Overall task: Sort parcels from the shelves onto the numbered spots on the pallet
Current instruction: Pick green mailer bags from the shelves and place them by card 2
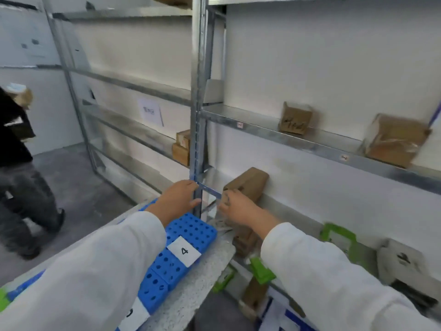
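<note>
The brown parcel (pixel 250 182) stood on the low shelf (pixel 298 212). The right grip (pixel 235 207) lay on its 7 o'clock corner, hold unclear. The left grip (pixel 177 199) hung wide at 9 o'clock, beyond the upright (pixel 198 139). Dragged one-handed, the parcel might snag there or drop short of the pallet (pixel 191 230).

A white label (pixel 183 251) on the blue pallet (pixel 191 229) reads 4.

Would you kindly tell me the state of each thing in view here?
Left hand: open, holding nothing.
Right hand: touching the brown parcel, grip unclear.
Brown parcel: standing upright.
Spot 4: bare, no parcel on it.
Taped parcel: resting on the metal shelf.
</note>
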A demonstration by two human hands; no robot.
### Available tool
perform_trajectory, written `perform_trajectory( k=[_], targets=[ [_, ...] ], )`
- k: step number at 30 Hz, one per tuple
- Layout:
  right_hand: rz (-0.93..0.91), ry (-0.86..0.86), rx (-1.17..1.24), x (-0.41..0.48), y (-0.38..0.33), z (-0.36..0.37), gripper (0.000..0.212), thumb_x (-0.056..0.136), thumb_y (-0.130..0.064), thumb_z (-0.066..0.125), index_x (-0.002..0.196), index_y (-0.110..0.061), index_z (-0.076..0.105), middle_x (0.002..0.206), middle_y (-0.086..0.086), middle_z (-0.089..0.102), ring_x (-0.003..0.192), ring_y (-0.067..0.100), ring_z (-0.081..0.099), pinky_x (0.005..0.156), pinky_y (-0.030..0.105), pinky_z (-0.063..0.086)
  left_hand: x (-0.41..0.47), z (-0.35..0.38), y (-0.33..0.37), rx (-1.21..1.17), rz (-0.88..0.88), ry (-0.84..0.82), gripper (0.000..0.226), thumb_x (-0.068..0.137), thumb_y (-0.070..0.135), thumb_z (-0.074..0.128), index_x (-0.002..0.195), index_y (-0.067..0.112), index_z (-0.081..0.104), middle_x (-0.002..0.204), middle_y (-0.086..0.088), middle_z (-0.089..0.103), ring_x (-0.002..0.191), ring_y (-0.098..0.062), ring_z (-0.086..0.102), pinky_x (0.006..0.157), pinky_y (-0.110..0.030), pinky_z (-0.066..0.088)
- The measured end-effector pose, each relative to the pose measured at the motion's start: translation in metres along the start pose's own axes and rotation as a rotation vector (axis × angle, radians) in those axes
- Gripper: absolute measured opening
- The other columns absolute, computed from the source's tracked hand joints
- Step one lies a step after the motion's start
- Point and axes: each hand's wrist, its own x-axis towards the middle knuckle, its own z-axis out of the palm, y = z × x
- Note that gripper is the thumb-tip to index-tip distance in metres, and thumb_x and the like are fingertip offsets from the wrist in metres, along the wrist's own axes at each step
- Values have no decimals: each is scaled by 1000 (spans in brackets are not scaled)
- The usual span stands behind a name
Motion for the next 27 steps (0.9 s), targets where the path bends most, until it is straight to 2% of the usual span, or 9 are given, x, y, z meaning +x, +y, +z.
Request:
perform_trajectory(
  k=[2,6,12,16,18,21,23,25,27],
  targets=[
    [57,36,35,-35,42,-9,39,95,-32,50,124,-6,50,118,11,54,110,32,55,89,38,47,9,6,53,-6,69,-32,42,95,34,53,130,11,51,131,-6,54,119,-24,51,98,-34,41],
    [255,157,77,-118,113,-28,52,96,-32,49,141,-9,38,141,14,43,128,33,45,102,36,39,21,23,152,41,243,-108,43,94,34,51,129,9,52,131,-6,53,119,-27,51,94,-37,44],
    [486,260,147,-215,204,-45,56,98,-33,48,143,-4,36,146,15,36,130,31,43,103,34,37,15,55,277,-69,474,-101,46,96,34,51,136,11,48,139,-6,49,128,-23,45,105,-30,33],
    [566,269,241,-249,239,-48,48,97,-33,47,137,-5,44,136,16,46,122,33,49,93,35,43,18,84,325,-73,546,-158,47,97,36,48,137,11,47,139,-5,49,128,-22,45,106,-31,34],
    [574,284,306,-257,250,-47,36,98,-27,46,127,-8,52,124,15,56,113,31,56,86,31,44,21,100,341,-58,548,-195,47,97,38,48,137,13,47,139,-4,49,127,-22,46,106,-34,36],
    [569,296,377,-258,269,-42,26,98,-15,43,116,-4,59,119,15,63,102,29,61,80,29,46,35,123,359,-55,562,-243,46,96,38,48,135,13,48,136,-5,51,124,-23,48,104,-35,39],
    [593,302,388,-253,280,-41,30,99,-14,44,124,-2,54,126,10,57,111,27,56,84,26,42,49,135,365,-61,587,-257,45,96,39,48,132,12,50,133,-6,53,122,-23,49,102,-34,40],
    [626,314,410,-239,297,-39,36,98,-20,47,131,-8,49,131,7,53,113,24,55,89,25,43,71,147,369,-77,604,-249,44,96,41,47,129,13,52,130,-4,54,121,-21,49,102,-34,40],
    [668,312,416,-222,312,-38,38,97,-23,48,133,-9,46,133,10,51,114,24,54,86,26,42,94,159,371,-106,594,-252,45,96,41,47,130,13,51,130,-2,54,122,-20,48,103,-35,39]
  ],
)
